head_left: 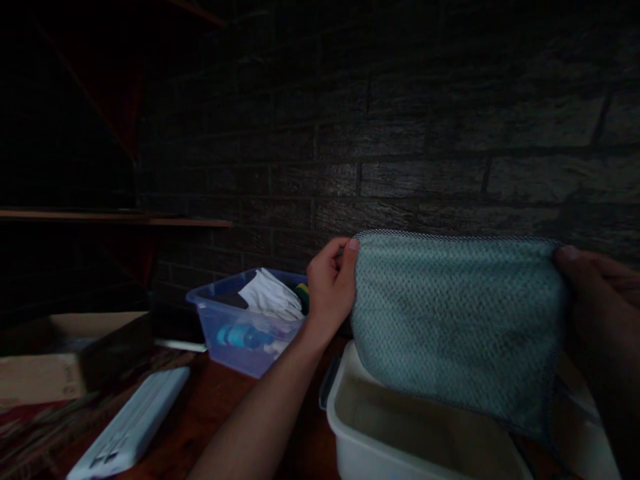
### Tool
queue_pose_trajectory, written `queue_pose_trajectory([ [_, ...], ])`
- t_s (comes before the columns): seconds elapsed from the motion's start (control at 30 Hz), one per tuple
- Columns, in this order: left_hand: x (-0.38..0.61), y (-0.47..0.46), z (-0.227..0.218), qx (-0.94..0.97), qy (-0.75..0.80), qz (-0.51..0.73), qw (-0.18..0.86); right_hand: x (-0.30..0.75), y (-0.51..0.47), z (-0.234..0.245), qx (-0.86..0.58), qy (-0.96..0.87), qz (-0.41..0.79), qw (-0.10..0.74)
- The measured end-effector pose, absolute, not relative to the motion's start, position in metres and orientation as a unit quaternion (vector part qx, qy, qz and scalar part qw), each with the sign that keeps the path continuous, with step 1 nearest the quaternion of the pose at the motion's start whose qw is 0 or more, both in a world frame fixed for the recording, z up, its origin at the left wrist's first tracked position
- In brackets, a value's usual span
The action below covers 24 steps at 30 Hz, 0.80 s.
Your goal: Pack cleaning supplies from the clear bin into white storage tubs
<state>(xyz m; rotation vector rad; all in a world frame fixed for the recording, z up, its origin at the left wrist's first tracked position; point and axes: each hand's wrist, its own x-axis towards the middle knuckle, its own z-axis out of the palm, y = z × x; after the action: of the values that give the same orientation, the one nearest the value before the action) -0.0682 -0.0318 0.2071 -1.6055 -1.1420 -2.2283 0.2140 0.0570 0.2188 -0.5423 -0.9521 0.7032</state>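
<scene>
A grey-green textured cleaning cloth with a dark stitched edge hangs spread between my two hands. My left hand pinches its upper left corner between thumb and fingers. At the upper right corner, my right hand grips the cloth, partly lost in shadow. Below the cloth stands a white plastic tub, open at the top; the hanging cloth hides part of its far side.
A clear bluish bin behind my left forearm holds a white glove and a blue bottle. A white power strip lies on the brown table. An open cardboard box stands left, below a wall shelf.
</scene>
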Motion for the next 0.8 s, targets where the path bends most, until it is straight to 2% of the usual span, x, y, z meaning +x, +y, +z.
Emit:
queue_pose_trajectory([
  [0.33, -0.068, -0.033, 0.208, -0.536, -0.392, -0.734, 0.139, 0.21, 0.044, 0.222, -0.282, -0.502, 0.233, 0.783],
  [0.7, -0.069, -0.032, 0.206, -0.536, -0.407, -0.723, 0.157, 0.209, 0.052, 0.218, -0.243, -0.489, 0.243, 0.802],
  [0.8, -0.071, -0.032, 0.207, -0.535, -0.405, -0.722, 0.165, 0.211, 0.055, 0.215, -0.269, -0.511, 0.197, 0.792],
])
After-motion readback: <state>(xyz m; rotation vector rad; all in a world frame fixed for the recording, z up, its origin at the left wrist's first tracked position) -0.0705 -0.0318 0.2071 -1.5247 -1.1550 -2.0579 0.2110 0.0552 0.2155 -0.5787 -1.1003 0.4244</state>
